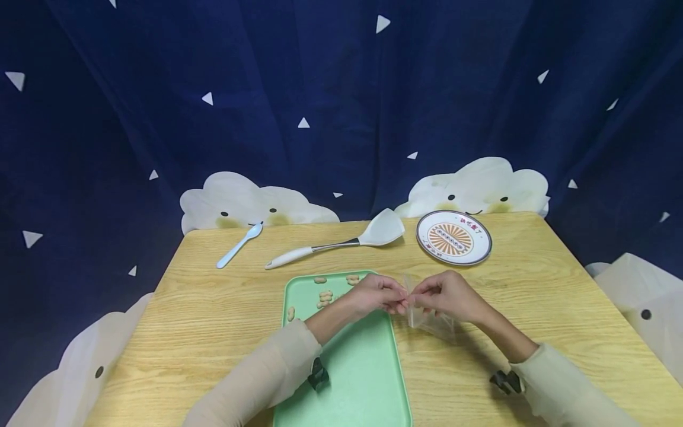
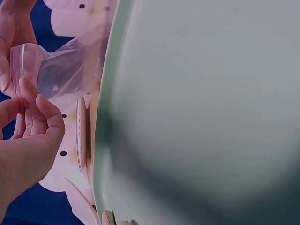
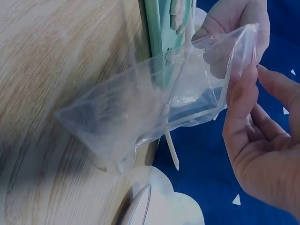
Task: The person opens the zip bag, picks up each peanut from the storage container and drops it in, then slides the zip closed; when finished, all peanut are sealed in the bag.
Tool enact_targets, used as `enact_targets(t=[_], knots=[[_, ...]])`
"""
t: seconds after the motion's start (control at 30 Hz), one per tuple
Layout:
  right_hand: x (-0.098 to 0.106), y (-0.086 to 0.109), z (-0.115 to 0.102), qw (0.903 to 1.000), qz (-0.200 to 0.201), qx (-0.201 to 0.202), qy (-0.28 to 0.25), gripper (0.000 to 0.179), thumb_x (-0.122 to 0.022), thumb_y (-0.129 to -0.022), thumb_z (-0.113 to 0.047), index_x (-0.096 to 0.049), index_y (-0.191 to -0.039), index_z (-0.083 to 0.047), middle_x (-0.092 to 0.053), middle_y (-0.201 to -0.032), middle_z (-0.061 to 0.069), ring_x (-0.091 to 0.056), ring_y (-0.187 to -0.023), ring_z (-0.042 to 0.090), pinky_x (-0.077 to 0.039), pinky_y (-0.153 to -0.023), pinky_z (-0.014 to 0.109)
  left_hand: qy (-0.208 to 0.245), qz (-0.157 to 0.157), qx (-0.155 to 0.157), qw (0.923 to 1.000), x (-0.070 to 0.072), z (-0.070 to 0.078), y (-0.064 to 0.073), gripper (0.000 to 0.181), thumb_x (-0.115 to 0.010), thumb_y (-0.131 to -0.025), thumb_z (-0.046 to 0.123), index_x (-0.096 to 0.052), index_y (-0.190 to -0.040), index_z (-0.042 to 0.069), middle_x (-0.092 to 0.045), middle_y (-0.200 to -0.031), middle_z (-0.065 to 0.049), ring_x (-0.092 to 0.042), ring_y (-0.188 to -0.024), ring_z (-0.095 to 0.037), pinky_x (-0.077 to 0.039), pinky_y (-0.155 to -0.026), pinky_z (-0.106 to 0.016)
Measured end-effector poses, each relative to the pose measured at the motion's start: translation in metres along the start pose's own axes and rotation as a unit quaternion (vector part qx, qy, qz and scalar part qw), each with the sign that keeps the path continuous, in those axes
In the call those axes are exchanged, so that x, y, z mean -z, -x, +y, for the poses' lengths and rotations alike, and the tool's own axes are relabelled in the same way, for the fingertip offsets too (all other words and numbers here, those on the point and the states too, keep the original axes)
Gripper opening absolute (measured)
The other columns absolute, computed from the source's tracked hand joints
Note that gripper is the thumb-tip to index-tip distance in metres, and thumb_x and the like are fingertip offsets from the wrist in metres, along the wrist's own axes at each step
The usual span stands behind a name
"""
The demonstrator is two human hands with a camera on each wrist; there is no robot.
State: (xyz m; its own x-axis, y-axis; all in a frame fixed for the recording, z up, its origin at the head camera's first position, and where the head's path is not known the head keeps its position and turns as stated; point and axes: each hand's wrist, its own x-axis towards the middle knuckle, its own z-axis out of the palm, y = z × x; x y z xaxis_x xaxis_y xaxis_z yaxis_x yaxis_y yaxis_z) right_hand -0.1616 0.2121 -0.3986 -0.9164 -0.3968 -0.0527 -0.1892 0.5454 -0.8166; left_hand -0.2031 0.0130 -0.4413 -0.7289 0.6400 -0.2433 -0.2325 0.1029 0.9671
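Both hands meet at the mouth of a clear plastic zip bag, just past the right edge of a green tray. My left hand pinches the bag's top edge between thumb and fingers. Close beside it, my right hand pinches the same edge, thumb against forefinger. A red line runs along the bag's zip strip in the wrist views. The bag hangs down from the fingers, see-through, with the wood grain showing behind it. Several peanuts in their shells lie at the far end of the tray.
Behind the tray lies a white spatula with a metal shaft. A small light-blue spoon is at the back left of the wooden table. A patterned white plate sits at the back right, near a dark blue curtain.
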Motion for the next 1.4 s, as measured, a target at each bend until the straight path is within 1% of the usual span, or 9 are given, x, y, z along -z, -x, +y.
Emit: enact_targets(t=[0.2, 0.43, 0.6, 0.87, 1.03, 1.17, 1.23, 1.33, 1.4], knots=[[-0.001, -0.002, -0.002, 0.9993, 0.007, -0.029, -0.022, 0.016, -0.064, -0.085, -0.011, -0.071, -0.09, 0.002, -0.071, -0.072, 0.01, -0.065, -0.057, 0.016, -0.055, -0.052, 0.036, -0.002, -0.016, -0.009, 0.9998, -0.002, 0.001, 0.0, 0.021, -0.057, -0.093, 0.007, -0.064, -0.102, -0.011, -0.068, -0.075, 0.004, -0.064, -0.066, -0.006, -0.051, -0.066, -0.023], [-0.002, -0.004, -0.004, 0.9981, 0.01, -0.053, -0.03, 0.015, -0.059, -0.085, -0.006, -0.07, -0.088, 0.003, -0.068, -0.068, 0.007, -0.062, -0.057, 0.012, -0.055, -0.053, 0.035, -0.003, 0.019, 0.004, 0.9998, -0.007, 0.002, 0.0, 0.015, -0.057, -0.092, 0.007, -0.065, -0.095, -0.005, -0.068, -0.074, 0.001, -0.065, -0.067, -0.008, -0.056, -0.071, -0.03], [-0.005, -0.004, -0.006, 0.9967, 0.03, -0.069, -0.032, 0.015, -0.058, -0.086, -0.005, -0.07, -0.087, 0.003, -0.067, -0.065, 0.006, -0.061, -0.056, 0.011, -0.053, -0.05, 0.031, 0.019, 0.043, 0.005, 0.9989, -0.012, 0.003, -0.001, 0.014, -0.058, -0.092, 0.009, -0.065, -0.09, -0.003, -0.066, -0.071, 0.0, -0.064, -0.064, -0.008, -0.055, -0.064, -0.024], [-0.011, -0.003, -0.006, 0.993, 0.057, -0.103, -0.007, 0.011, -0.06, -0.083, -0.007, -0.067, -0.08, 0.001, -0.064, -0.059, 0.002, -0.056, -0.049, 0.012, -0.044, -0.042, 0.021, 0.021, 0.043, 0.004, 0.9989, -0.014, 0.001, -0.003, 0.013, -0.052, -0.091, 0.0, -0.063, -0.088, -0.006, -0.067, -0.073, -0.004, -0.065, -0.064, -0.009, -0.056, -0.065, -0.024], [-0.012, -0.001, -0.006, 0.9906, 0.071, -0.116, 0.019, 0.008, -0.059, -0.08, -0.006, -0.062, -0.075, -0.002, -0.062, -0.057, 0.001, -0.051, -0.044, 0.011, -0.041, -0.041, 0.022, 0.019, 0.05, -0.005, 0.9985, -0.017, 0.001, -0.003, 0.013, -0.05, -0.088, -0.004, -0.061, -0.081, -0.006, -0.071, -0.079, -0.014, -0.066, -0.063, -0.011, -0.058, -0.067, -0.028], [-0.009, 0.0, -0.009, 0.9859, 0.101, -0.127, 0.041, 0.005, -0.059, -0.077, -0.006, -0.06, -0.074, -0.003, -0.062, -0.056, 0.002, -0.051, -0.044, 0.011, -0.039, -0.041, 0.022, 0.034, 0.074, -0.009, 0.9966, -0.018, 0.001, -0.002, 0.013, -0.051, -0.085, -0.005, -0.058, -0.075, -0.001, -0.071, -0.085, -0.023, -0.07, -0.066, -0.016, -0.058, -0.069, -0.032], [-0.008, 0.0, -0.009, 0.985, 0.11, -0.127, 0.039, 0.005, -0.059, -0.076, -0.005, -0.058, -0.08, -0.002, -0.063, -0.057, 0.003, -0.053, -0.045, 0.012, -0.039, -0.041, 0.022, 0.038, 0.09, -0.011, 0.9951, -0.018, 0.0, -0.001, 0.012, -0.054, -0.084, -0.005, -0.059, -0.073, -0.001, -0.071, -0.083, -0.024, -0.071, -0.066, -0.018, -0.058, -0.069, -0.033], [-0.008, 0.0, -0.007, 0.9884, 0.107, -0.097, 0.05, 0.015, -0.059, -0.074, -0.002, -0.054, -0.089, -0.003, -0.062, -0.059, 0.002, -0.053, -0.047, 0.011, -0.04, -0.043, 0.022, 0.022, 0.111, -0.018, 0.9934, -0.017, -0.001, 0.001, 0.01, -0.059, -0.081, -0.007, -0.056, -0.074, 0.001, -0.071, -0.077, -0.021, -0.071, -0.063, -0.019, -0.058, -0.065, -0.034], [-0.008, 0.0, -0.004, 0.9908, 0.1, -0.061, 0.068, 0.02, -0.058, -0.074, 0.002, -0.052, -0.091, -0.005, -0.059, -0.058, 0.0, -0.051, -0.048, 0.009, -0.04, -0.045, 0.021, -0.018, 0.115, -0.03, 0.9927, -0.016, -0.001, 0.002, 0.014, -0.06, -0.079, -0.007, -0.052, -0.076, 0.003, -0.071, -0.072, -0.018, -0.071, -0.061, -0.021, -0.058, -0.06, -0.032]])
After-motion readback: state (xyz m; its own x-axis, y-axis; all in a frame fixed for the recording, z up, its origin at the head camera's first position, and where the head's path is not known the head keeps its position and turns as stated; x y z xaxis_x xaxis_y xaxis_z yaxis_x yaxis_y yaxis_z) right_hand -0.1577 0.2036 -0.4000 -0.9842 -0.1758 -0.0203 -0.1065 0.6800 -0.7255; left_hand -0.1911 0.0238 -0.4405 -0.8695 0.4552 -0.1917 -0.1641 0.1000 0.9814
